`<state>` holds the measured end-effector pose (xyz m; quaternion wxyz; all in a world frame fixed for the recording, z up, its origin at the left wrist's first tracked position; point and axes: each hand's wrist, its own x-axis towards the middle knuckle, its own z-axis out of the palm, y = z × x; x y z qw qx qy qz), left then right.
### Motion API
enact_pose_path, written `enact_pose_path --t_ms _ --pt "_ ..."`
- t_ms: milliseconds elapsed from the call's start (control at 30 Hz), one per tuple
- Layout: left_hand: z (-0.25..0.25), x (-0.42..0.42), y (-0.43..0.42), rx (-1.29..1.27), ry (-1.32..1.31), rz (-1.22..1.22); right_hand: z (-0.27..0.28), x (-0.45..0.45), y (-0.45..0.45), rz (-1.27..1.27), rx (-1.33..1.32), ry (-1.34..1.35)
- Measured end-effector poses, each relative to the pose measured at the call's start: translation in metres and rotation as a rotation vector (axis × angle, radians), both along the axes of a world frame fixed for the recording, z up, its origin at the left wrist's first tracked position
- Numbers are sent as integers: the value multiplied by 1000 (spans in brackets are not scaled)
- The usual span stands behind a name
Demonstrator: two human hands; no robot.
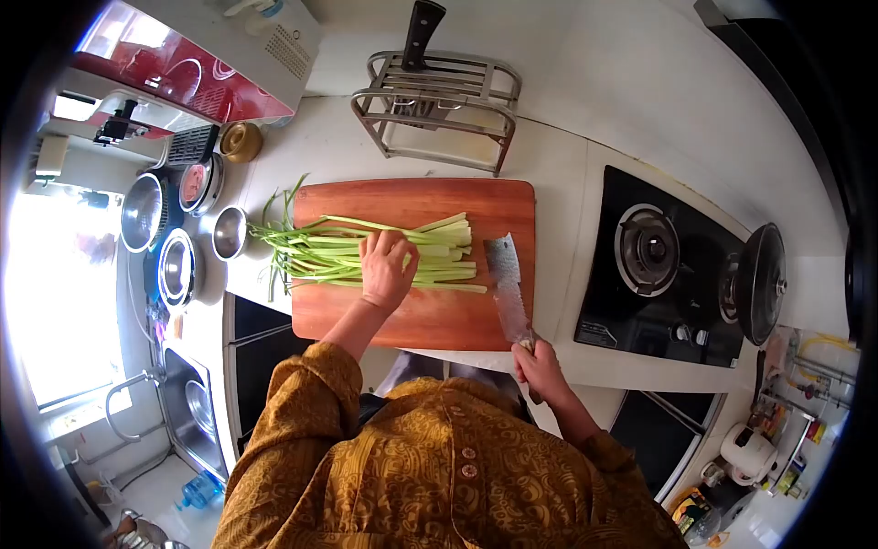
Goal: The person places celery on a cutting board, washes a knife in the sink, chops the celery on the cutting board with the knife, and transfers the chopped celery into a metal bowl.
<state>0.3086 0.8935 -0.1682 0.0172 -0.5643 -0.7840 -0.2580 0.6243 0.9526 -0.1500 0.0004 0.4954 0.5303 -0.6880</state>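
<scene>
Long green stalks [320, 247] lie side by side across a reddish wooden cutting board [402, 320], their leafy ends hanging past its left edge and their pale ends pointing right. My left hand [389, 267] rests on top of the stalks, fingers bent and pressed together over them. At the board's right side, my right hand [541, 369] is wrapped round the handle of a cleaver [508, 284]. The wide blade lies over the board, just right of the stalks' pale ends and apart from them.
Behind the board stands a metal rack [448, 87] with a black-handled knife [421, 35]. A gas stove [658, 265] with a lidded pan [762, 284] is at the right. Metal bowls [230, 232] and a sink [187, 403] are at the left.
</scene>
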Motion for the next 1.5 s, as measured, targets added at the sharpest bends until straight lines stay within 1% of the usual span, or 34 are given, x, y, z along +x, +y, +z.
enact_pose_path --t_ms 33,100,200,267,433,567,733,833,900,967,1033,1067,1167,1233,1300,1367,1433,1500 --pt "3 7 -3 -13 -53 95 -2 0 3 3 -19 -18" --pt "-5 10 -11 -32 -61 113 -2 0 7 10 -37 -36" --pt "-10 15 -19 -42 -77 118 3 1 11 49 9 -42" --pt "-15 16 -19 -32 -94 136 4 -3 9 1 -19 -44" --pt "-7 23 -16 -58 -104 195 -6 5 11 54 -21 -48" --pt "-17 24 -16 -8 -103 203 -4 1 16 56 -30 -53" --pt "-10 25 -11 -28 -106 187 1 1 15 29 -24 -73" --pt "-11 23 -7 -6 -106 175 -2 0 16 75 -19 -90" --pt "-16 21 -10 -14 -176 206 -1 1 14 19 -32 -64" --pt "-21 20 -15 -4 -205 230 1 2 13 27 -21 -93" --pt "-15 14 -20 89 -311 295 0 -1 13 34 -6 -109" --pt "-10 9 -25 79 -337 334 -2 0 14 35 -27 -119" --pt "-3 -24 -53 84 -380 456 0 0 13 35 -31 -135" --pt "-16 -57 -89 128 -271 531 0 -1 13 36 -12 -135" --pt "-24 -94 -133 102 -317 639 -2 -1 13 5 -14 -156" --pt "-26 -124 -188 -56 -194 788 4 -7 13 20 -14 -182" --pt "-15 -138 -239 -409 -57 895 6 -7 12 10 26 -212" --pt "-5 -133 -283 -491 32 972 7 -9 13 33 24 -194"
